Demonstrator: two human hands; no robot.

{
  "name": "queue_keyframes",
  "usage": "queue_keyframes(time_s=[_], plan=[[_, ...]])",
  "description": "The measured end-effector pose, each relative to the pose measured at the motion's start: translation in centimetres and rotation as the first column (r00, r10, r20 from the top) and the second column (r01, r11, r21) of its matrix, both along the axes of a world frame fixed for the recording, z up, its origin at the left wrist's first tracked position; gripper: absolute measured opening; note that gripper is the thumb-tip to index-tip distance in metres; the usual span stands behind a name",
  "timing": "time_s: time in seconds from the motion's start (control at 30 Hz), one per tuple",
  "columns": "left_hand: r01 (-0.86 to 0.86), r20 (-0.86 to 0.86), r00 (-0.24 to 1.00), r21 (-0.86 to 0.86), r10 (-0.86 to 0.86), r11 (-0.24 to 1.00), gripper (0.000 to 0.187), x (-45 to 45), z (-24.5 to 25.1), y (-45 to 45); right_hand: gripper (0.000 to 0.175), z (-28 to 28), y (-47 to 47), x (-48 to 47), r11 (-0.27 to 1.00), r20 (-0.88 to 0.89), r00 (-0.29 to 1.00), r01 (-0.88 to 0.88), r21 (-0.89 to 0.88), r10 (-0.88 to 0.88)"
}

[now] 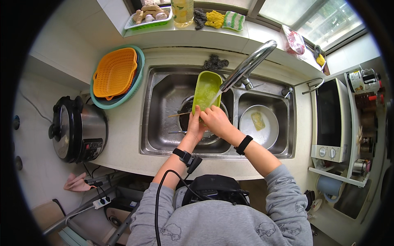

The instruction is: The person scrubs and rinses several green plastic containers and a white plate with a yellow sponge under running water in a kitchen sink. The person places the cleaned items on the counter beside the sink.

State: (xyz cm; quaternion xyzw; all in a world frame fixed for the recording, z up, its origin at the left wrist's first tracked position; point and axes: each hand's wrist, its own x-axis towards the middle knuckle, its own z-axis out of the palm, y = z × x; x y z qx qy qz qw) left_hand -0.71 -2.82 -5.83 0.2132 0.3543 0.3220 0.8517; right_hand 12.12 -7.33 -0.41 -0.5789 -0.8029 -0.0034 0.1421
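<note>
Over the larger bowl of a steel double sink (160, 101), a lime-green oblong plastic container (207, 84) is tilted under a chrome faucet (251, 63). Running water falls into it and pools inside. My left hand (195, 127) grips its near end, thumb up at the rim. The fingers of my right hand (217, 120) are curled over the near right rim; their tips are hidden. Beneath, a round metal pot (179, 118) is partly covered by the container and hands. A wooden stick (178, 115) and a metal utensil (176, 132) reach across it.
The smaller sink bowl holds a round pan (271, 135) with a yellowish pad (258, 121). Dark scrubbing mesh (215, 62) lies behind the sink. Orange baskets (114, 72) in a teal basin (140, 83) and a pressure cooker (92, 129) stand left, a microwave (329, 113) right.
</note>
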Motion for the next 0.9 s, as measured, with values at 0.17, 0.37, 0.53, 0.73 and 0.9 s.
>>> queue_keyframes(time_s=[0.17, 0.37, 0.53, 0.73, 0.9], plan=[[0.082, 0.043, 0.996, 0.053, -0.084, 0.995, 0.077, -0.2, -0.5, -0.5, 0.033, 0.2, 1.0, -0.2, 0.851, -0.328, 0.898, 0.089, -0.518, -0.293], [0.095, 0.053, 0.994, -0.022, -0.094, 0.995, 0.076, 0.4, 0.4, 0.0, 0.034, -0.1, 2.3, -1.0, 0.789, -0.596, 0.546, 0.232, -0.569, -0.590], [0.070, -0.041, 0.997, -0.060, -0.072, 0.996, 0.038, -0.4, 0.9, 1.3, 0.018, 0.2, 1.4, 1.4, 0.922, -0.202, 0.979, -0.062, -0.382, -0.018], [0.006, -0.139, 0.990, 0.013, -0.004, 1.000, 0.033, -0.8, 1.0, 1.7, 0.019, -0.4, 2.1, 1.7, 0.969, 0.026, 0.991, -0.125, -0.216, 0.133], [-0.022, -0.097, 0.995, -0.050, 0.017, 0.998, 0.028, -0.7, 0.9, 1.9, 0.027, -0.9, 2.3, -0.1, 0.850, -0.386, 0.855, 0.111, -0.515, -0.346]])
